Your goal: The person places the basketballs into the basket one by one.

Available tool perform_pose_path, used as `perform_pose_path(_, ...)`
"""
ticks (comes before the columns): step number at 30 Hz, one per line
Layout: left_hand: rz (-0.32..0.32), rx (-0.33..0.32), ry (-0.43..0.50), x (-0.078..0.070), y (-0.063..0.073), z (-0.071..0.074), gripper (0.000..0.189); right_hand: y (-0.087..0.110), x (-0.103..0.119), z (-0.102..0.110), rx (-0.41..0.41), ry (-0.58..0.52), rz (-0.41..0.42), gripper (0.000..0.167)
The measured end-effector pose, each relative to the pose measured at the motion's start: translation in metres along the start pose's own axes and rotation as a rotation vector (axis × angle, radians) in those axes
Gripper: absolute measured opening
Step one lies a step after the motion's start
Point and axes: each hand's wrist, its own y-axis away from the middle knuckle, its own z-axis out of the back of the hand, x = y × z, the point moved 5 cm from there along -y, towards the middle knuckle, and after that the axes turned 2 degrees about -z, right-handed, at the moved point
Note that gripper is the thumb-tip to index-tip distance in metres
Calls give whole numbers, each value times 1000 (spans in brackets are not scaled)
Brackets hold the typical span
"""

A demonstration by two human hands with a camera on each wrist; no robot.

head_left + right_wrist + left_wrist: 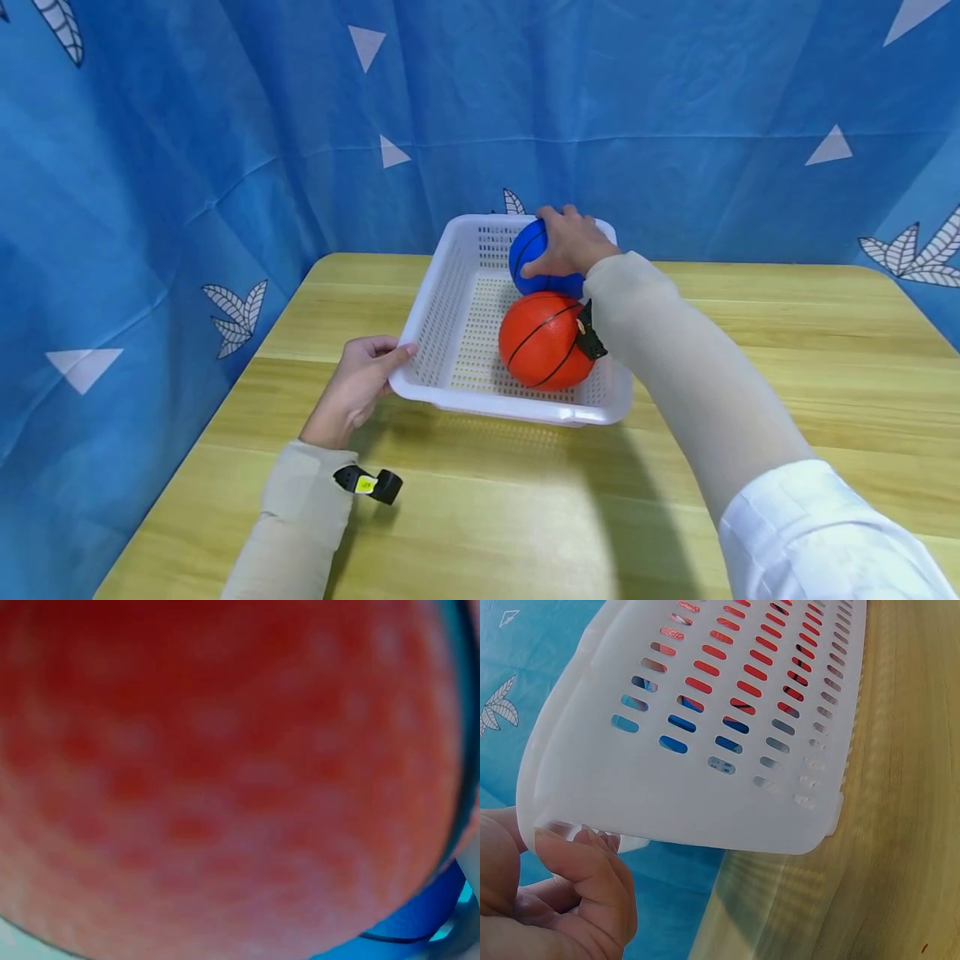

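Note:
A white plastic basket (517, 406) with slotted walls holds two toy basketballs. The blue basketball (528, 250) is at the far right of the basket, and the orange-red basketball (542, 342) lies nearer, beside it. My left hand (356, 375) grips the basket's near left corner by the rim; its curled fingers (604, 889) show under the rim in the left wrist view. From above, my right hand (568, 243) holds the blue basketball with thumb and fingers spread round it. The orange-red basketball (225, 787) fills most of the right wrist view and hides that hand.
The basket is over a light wooden table (480, 517), its shadow falling toward the near side. Behind and to the left hangs a blue curtain (637, 100) with white triangles and leaf prints. A black wrist strap (588, 333) is close to the orange-red ball.

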Motion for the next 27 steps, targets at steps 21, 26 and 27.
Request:
perform_pose_path(21,2,5,12,1,1,0,34,1,2,-4,66,37,-15,95)
perform_pose_path(26,-8,10,21,1,0,1,35,2,2,-7,95,37,-28,95)
perform_pose_path(27,-9,10,21,1,1,1,35,2,2,-8,104,36,-30,94)
